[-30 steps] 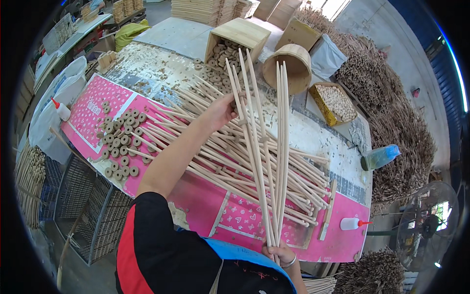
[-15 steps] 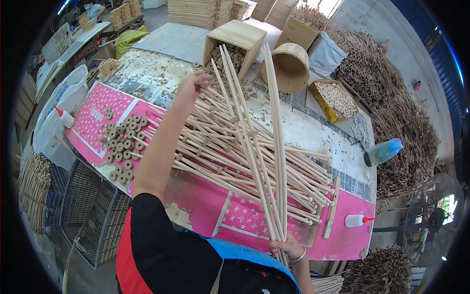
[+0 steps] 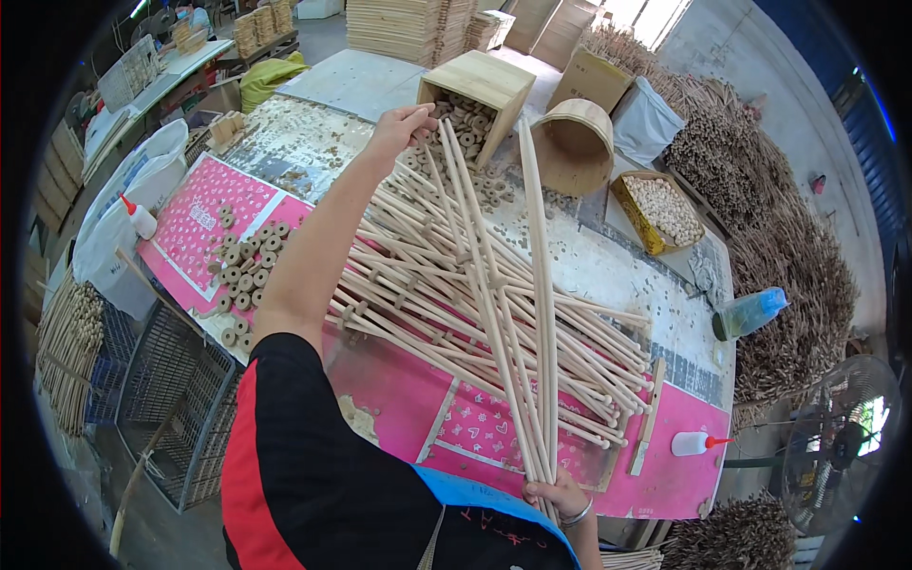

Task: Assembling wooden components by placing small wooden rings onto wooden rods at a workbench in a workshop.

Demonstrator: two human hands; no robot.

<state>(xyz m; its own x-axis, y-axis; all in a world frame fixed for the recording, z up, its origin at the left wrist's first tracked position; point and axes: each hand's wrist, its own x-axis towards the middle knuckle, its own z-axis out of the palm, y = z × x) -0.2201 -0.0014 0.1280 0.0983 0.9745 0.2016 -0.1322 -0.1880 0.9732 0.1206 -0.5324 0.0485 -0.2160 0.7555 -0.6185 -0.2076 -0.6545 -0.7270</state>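
Observation:
My right hand (image 3: 562, 495), with a band at its wrist, is closed round the lower ends of several long pale wooden sticks (image 3: 543, 332). The sticks lean away and fan into two groups towards their far tips. Farther off, my left hand (image 3: 401, 131) has its fingers pinched beside the tip of the left group. What sits in that pinch, if anything, is too small to make out. Beneath the held sticks lies a heap of similar wooden sticks (image 3: 579, 353), several with small wooden rings on them. Loose wooden rings (image 3: 249, 261) lie left of my left forearm.
A wooden box (image 3: 480, 81) of rings lies on its side at the table's far edge, beside a wooden tub (image 3: 573, 142). A yellow box (image 3: 657, 211) holds small pale pieces. Glue bottles (image 3: 692, 444) and a blue-capped bottle (image 3: 750, 313) stand about. A fan (image 3: 841, 446) is at right.
My left hand has moved farther away and slightly right, up to the tips of the held sticks. My right hand keeps its hold at their lower ends. The whole view has shifted slightly.

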